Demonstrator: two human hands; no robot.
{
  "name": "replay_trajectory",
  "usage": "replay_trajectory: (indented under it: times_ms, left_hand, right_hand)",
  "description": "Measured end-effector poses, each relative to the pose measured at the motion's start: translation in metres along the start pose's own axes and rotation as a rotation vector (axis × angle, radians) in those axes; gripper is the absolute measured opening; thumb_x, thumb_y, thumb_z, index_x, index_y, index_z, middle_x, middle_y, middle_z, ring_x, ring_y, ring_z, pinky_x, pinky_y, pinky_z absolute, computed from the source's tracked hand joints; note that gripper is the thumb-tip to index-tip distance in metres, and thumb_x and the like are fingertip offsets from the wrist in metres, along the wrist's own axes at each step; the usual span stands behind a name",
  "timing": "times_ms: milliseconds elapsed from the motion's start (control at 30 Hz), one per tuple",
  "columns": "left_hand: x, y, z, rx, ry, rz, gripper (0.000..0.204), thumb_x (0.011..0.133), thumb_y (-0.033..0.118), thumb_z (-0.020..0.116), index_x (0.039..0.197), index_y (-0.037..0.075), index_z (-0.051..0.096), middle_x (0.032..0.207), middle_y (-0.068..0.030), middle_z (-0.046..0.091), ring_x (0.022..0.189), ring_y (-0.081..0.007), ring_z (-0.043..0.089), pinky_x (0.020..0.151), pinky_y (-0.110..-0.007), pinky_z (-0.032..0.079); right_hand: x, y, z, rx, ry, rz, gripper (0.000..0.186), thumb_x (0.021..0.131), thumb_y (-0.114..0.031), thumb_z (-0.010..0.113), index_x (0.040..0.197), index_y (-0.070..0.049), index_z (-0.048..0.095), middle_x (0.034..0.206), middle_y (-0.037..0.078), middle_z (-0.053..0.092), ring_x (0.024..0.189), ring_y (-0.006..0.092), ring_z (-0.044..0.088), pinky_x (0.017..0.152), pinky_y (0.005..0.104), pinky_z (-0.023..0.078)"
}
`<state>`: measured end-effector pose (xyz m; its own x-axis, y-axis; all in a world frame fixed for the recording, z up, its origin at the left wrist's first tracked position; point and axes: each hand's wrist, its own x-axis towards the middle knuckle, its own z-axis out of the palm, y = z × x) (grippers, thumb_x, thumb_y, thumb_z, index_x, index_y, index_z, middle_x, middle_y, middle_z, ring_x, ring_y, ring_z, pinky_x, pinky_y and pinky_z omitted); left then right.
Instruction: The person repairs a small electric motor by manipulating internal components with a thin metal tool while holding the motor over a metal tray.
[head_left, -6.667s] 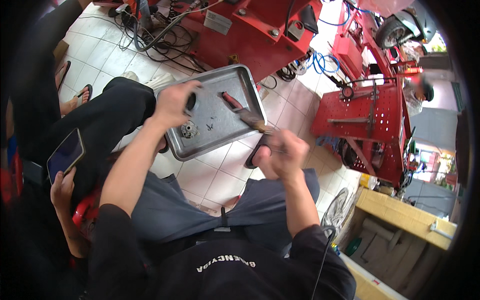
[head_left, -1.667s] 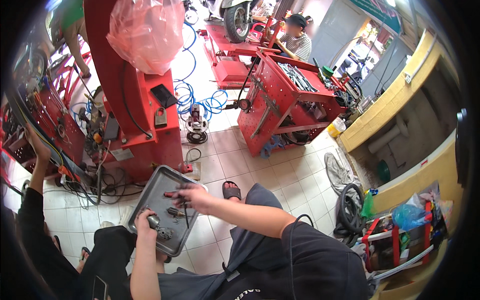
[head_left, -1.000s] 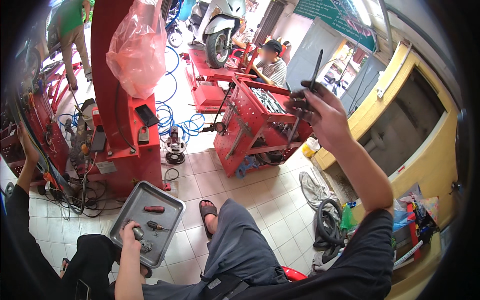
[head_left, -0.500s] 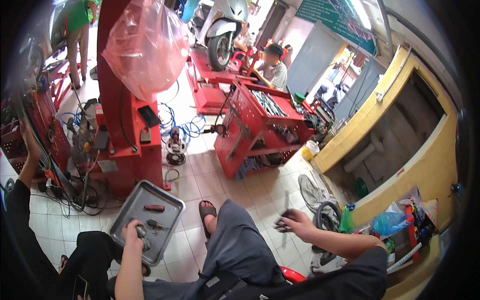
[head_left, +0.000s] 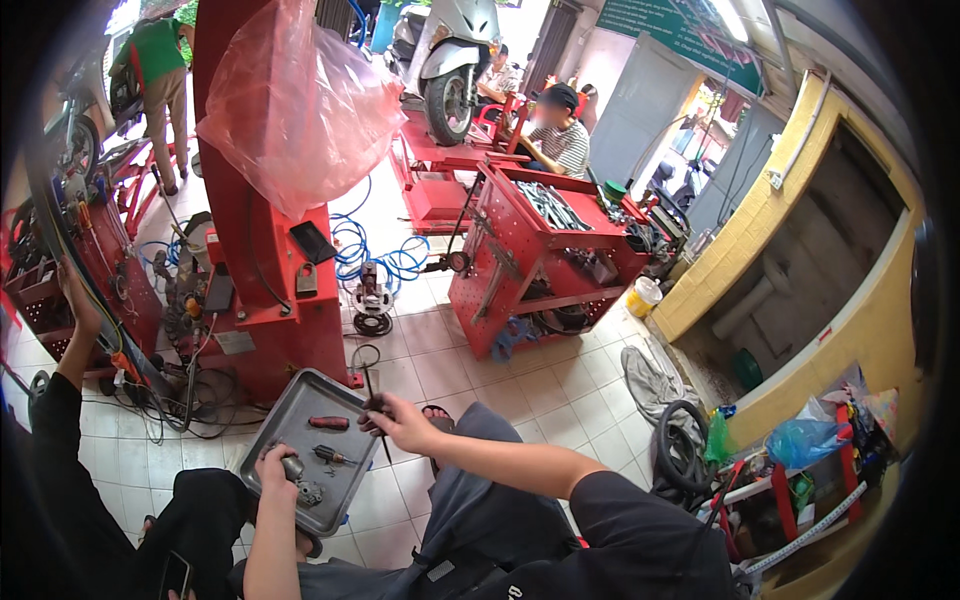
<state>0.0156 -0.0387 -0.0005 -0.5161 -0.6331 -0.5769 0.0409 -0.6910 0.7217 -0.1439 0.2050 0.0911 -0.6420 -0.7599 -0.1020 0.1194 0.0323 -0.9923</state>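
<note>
Right hand [head_left: 405,425] has moved back to the tray's [head_left: 300,402] right edge, fingers grasping a dark rod [head_left: 387,450]. Left hand [head_left: 274,466] grips a grey cylinder [head_left: 292,467] in the tray. Work judged unfinished: round metal part [head_left: 311,493] there appears separate.

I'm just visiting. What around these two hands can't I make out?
In the head view:
Back of the metal part: hidden by the left hand.
Middle of the dark rod: covered by the right hand.
Fine detail of the round metal piece: too small.
Lower end of the phone: cut off by the bottom edge.
</note>
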Motion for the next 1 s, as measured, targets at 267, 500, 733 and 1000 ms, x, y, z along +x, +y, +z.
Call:
replay_trajectory:
  times_ms: [267,500,733,1000]
  left_hand:
    - [-0.001,-0.009,0.003,0.038,-0.034,0.058,0.017,0.066,-0.005,0.064,0.081,0.002,0.061,0.074,-0.0087,0.06,0.062,-0.0228,0.06,0.054,-0.033,0.05]
    - [-0.011,-0.017,0.029,0.137,0.021,0.0,0.056,0.066,-0.01,0.065,0.12,-0.002,0.055,0.094,-0.0117,0.062,0.08,-0.0209,0.062,0.066,-0.031,0.053]
    - [-0.014,-0.011,0.036,0.193,-0.042,0.04,0.061,0.064,-0.009,0.064,0.123,-0.004,0.054,0.091,-0.0107,0.062,0.081,-0.022,0.063,0.07,-0.032,0.053]
    - [-0.009,-0.023,0.032,-0.293,-0.271,-0.205,0.029,0.09,0.021,0.072,0.113,0.008,0.061,0.108,-0.0099,0.068,0.096,-0.0265,0.067,0.084,-0.04,0.055]
  right_hand:
    - [0.038,0.076,0.025,0.076,0.018,0.32,0.023,0.1,-0.007,0.051,0.121,0.002,0.051,0.104,0.012,0.068,0.088,0.0208,0.07,0.07,0.032,0.057]
    - [0.056,0.112,0.027,-0.075,0.088,0.353,0.024,0.095,-0.005,0.054,0.118,0.0,0.055,0.1,0.012,0.071,0.077,0.0196,0.071,0.064,0.0308,0.056]
    - [0.06,0.104,0.027,0.024,0.022,0.382,0.026,0.094,-0.011,0.061,0.116,0.001,0.056,0.097,0.011,0.07,0.072,0.0166,0.068,0.062,0.0296,0.054]
    - [0.025,0.058,0.06,-0.391,-0.036,-0.115,0.054,0.074,-0.035,0.088,0.105,0.001,0.061,0.088,0.01,0.068,0.073,0.0171,0.062,0.066,0.0312,0.051]
